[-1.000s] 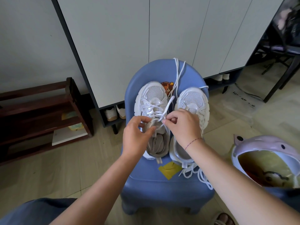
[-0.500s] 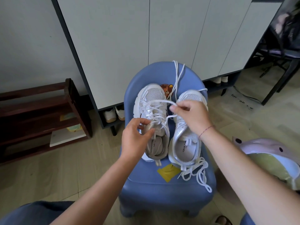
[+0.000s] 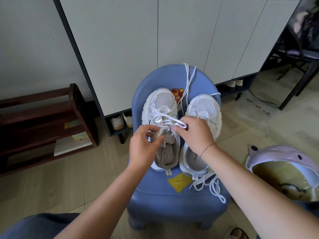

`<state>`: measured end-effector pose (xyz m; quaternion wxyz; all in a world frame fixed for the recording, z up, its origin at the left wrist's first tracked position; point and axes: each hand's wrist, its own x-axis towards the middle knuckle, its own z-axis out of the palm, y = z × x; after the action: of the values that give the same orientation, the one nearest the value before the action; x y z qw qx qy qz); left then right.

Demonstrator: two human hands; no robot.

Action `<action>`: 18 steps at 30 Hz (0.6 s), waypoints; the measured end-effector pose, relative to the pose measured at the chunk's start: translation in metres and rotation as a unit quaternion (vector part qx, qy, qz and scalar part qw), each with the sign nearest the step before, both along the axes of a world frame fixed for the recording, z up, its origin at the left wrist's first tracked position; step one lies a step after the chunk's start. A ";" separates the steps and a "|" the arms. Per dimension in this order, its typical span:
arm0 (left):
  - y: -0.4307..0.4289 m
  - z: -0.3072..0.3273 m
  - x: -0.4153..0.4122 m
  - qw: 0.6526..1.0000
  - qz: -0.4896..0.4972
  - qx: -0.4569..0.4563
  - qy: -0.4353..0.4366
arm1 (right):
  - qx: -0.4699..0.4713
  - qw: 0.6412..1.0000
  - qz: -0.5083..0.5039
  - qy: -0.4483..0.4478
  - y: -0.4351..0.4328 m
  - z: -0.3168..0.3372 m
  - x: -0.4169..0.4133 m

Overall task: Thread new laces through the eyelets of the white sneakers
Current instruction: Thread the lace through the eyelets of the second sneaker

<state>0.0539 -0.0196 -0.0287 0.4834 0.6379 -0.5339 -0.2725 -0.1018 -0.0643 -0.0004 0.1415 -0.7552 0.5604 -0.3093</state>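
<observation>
White sneakers (image 3: 163, 103) on blue chair (image 3: 172, 200) before pale cabinet (image 3: 120, 49); right hand (image 3: 195, 133) pinching lace (image 3: 165, 118), left hand (image 3: 143, 147) gripping tongue (image 3: 160, 134).

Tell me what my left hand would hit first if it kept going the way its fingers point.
The left hand points toward the sneaker on the left. Its fingertips seem to pinch the tongue, so it would press into that shoe first. Depth is hard to judge.
</observation>
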 end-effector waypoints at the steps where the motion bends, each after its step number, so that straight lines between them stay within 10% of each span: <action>1: 0.000 0.000 0.000 1.000 0.000 0.000 0.001 | -0.005 1.000 0.002 -0.003 0.000 0.002 0.001; 8: 0.000 -0.001 0.000 1.000 -0.001 -0.002 0.003 | -0.124 0.954 -0.121 -0.243 -0.030 0.081 -0.021; 14: 0.000 0.000 0.000 1.000 0.002 0.001 0.004 | 0.088 0.993 -0.062 -0.043 -0.024 0.045 -0.016; 18: 0.001 -0.001 0.000 1.000 0.005 0.001 0.009 | 0.024 0.997 -0.047 -0.059 -0.006 0.024 -0.002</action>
<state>0.0537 -0.0190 -0.0294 0.4895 0.6385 -0.5258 -0.2760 -0.1039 -0.0708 0.0232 0.1776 -0.7048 0.5933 -0.3461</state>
